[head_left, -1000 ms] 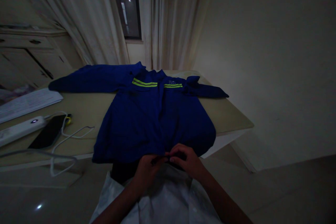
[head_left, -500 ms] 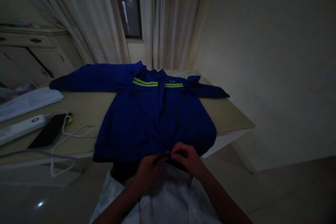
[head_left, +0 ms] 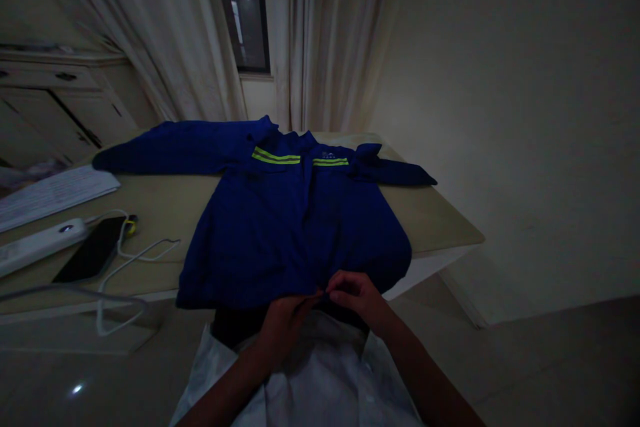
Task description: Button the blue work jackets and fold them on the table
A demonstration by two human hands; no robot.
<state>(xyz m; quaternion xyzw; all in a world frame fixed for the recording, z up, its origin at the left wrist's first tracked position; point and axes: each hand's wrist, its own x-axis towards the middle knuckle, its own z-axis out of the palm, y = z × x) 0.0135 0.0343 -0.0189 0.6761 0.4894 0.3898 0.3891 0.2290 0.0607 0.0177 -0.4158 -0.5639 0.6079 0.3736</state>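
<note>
A: Start at the near edge. What are the hands on?

B: Both meet at the bottom hem of the blue jacket (head_left: 295, 227), right at its centre line. The left hand (head_left: 285, 321) is curled, fingertips pinching the hem just left of the front opening. The right hand (head_left: 356, 298) is curled too, thumb and forefinger nipped on the hem just right of it. The fingertips of the two almost touch. What sits between them is too dark to make out.

A: And which way does the jacket lie from them?

B: Straight ahead, away from the person. It lies flat on the worktop (head_left: 440, 220), front up, with its long axis running from the hem at the hands to the collar at the far side. The hem hangs a little over the near edge, above the person's white shirt (head_left: 320, 380). The front opening runs up that same axis from between the fingertips. Neither hand is nearer; they flank it evenly.

A: Further out?

B: Yellow reflective stripes (head_left: 276, 157) cross the chest, and the sleeves spread left and right. To the left lie a dark phone (head_left: 90, 251), a white cable (head_left: 135, 257), a white power strip (head_left: 37, 247) and papers (head_left: 50, 190). Beyond hang curtains (head_left: 320, 33) and a dark window (head_left: 243, 7).
</note>
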